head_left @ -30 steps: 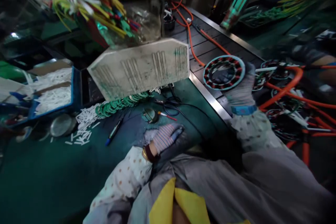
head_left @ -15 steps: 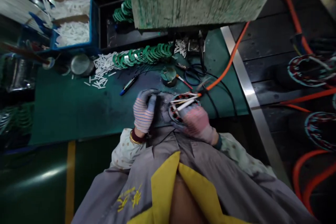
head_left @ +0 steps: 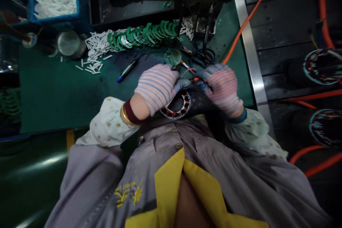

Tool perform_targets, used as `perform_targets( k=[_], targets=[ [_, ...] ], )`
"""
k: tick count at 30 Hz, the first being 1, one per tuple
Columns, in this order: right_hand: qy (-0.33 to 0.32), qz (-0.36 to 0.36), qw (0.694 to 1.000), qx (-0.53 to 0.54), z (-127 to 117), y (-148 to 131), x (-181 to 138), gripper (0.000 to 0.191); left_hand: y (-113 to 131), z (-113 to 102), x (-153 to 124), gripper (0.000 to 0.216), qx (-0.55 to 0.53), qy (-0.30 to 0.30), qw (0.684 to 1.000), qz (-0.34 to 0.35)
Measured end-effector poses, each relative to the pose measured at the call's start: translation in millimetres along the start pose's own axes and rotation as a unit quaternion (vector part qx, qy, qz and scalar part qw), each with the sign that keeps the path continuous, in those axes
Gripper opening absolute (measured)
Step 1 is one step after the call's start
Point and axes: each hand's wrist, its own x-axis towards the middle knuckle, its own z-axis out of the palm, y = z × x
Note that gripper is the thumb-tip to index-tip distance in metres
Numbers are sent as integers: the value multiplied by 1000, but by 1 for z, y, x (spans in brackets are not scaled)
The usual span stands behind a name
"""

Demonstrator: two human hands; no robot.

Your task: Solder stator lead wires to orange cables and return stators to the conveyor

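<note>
A round motor stator [head_left: 178, 106] with red and dark windings lies at the near edge of the green bench mat [head_left: 61, 92], close to my body. My left hand [head_left: 157, 85], in a striped glove, curls over its upper left rim. My right hand [head_left: 221, 87], gloved the same way, is closed over its right side, fingertips pinching thin wires [head_left: 188, 73] that rise from the stator. Much of the stator is hidden under both hands. An orange cable [head_left: 242, 28] runs from the hands up to the right.
A row of green insulating pieces [head_left: 141, 34] and scattered white sleeves [head_left: 93, 51] lie behind the hands, with a blue pen [head_left: 127, 71], a round tin [head_left: 66, 42] and a blue bin of white sleeves [head_left: 53, 0]. More stators [head_left: 320, 66] sit on the dark conveyor at right.
My right hand brought the stator from the conveyor to the mat's near edge. Both hands then closed over it, and the view tilted further down.
</note>
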Motion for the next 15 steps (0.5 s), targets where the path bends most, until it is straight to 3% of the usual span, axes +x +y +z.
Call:
perform_targets(
  k=[3, 6, 9, 11, 15],
  targets=[
    [31, 28, 998, 56, 2, -23, -27, 49, -20, 5, 7, 94, -46, -64, 996, 33],
    [28, 50, 985, 161, 8, -20, -25, 62, -23, 5, -8, 87, -95, 0, 995, -23],
    [26, 108, 983, 144, 13, -7, 20, 43, -9, 1, -19, 73, -119, 59, 988, -81],
    [-11, 133, 986, 103, 14, -6, 54, 40, 3, -6, -19, 67, -138, 88, 981, -106],
    [-97, 178, 978, 46, 18, -33, 94, 40, 22, -30, -15, 75, -184, 202, 950, -151]
  ],
)
